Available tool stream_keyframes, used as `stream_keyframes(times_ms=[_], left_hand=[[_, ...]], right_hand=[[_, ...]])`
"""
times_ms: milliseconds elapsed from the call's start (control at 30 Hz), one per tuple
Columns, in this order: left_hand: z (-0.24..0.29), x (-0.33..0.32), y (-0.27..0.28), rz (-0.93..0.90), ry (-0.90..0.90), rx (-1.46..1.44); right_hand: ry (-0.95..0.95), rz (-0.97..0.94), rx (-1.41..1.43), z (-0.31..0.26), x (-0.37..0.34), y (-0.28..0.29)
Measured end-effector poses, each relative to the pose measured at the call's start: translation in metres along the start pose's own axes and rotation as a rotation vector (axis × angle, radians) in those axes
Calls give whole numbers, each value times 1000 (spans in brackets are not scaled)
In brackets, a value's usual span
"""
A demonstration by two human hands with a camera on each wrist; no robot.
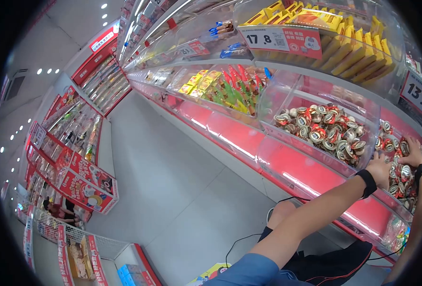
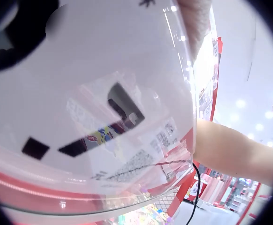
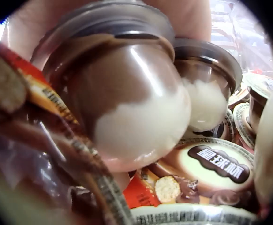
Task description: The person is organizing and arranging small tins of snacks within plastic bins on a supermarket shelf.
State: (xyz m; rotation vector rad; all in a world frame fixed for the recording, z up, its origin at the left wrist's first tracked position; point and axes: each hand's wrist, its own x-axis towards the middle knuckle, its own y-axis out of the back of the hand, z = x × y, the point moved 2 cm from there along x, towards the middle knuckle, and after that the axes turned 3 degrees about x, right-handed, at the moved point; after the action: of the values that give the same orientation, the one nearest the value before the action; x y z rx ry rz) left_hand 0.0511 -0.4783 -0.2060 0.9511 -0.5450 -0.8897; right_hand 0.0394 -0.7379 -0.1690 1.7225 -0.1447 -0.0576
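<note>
Both hands are in a clear bin (image 1: 401, 202) of chocolate cups (image 1: 401, 174) with printed round lids. My left hand (image 1: 378, 170) reaches over the bin's front edge, its fingertips among the cups. In the left wrist view, skin of a hand (image 2: 196, 21) shows at the top beside a clear wall with a large label (image 2: 42, 103) behind it. Farther in, my right hand (image 1: 414, 153) lies on the cups with fingers spread. The right wrist view has one chocolate cup (image 3: 131, 93) right against the hand's skin (image 3: 192, 18), a second cup (image 3: 206, 93) beside it.
Left of the hands stands another bin of chocolate cups (image 1: 323, 131). Above it are yellow packets (image 1: 358, 52) behind a price card (image 1: 280, 40). A grey aisle floor (image 1: 173, 176) runs along the shelves. A cable (image 1: 235, 243) hangs near the knee, and a display rack (image 1: 85, 183) stands opposite.
</note>
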Motion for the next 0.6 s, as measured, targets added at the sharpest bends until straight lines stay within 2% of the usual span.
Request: stream_keyframes(times_ms=[100,267,367,467,600], left_hand=[[-4,8,-8,51,18,51],[-1,3,3,61,20,133],[-1,4,0,92,-5,181],[-6,5,-6,50,-51,-2],[-11,9,-5,48,-55,69]], right_hand=[[-7,4,-9,14,5,-8],[135,177,-33,54,21,-38],[64,129,-35,46,15,-32],[-1,73,-64,41,12,-29],[-24,13,-47,33,16,-32]])
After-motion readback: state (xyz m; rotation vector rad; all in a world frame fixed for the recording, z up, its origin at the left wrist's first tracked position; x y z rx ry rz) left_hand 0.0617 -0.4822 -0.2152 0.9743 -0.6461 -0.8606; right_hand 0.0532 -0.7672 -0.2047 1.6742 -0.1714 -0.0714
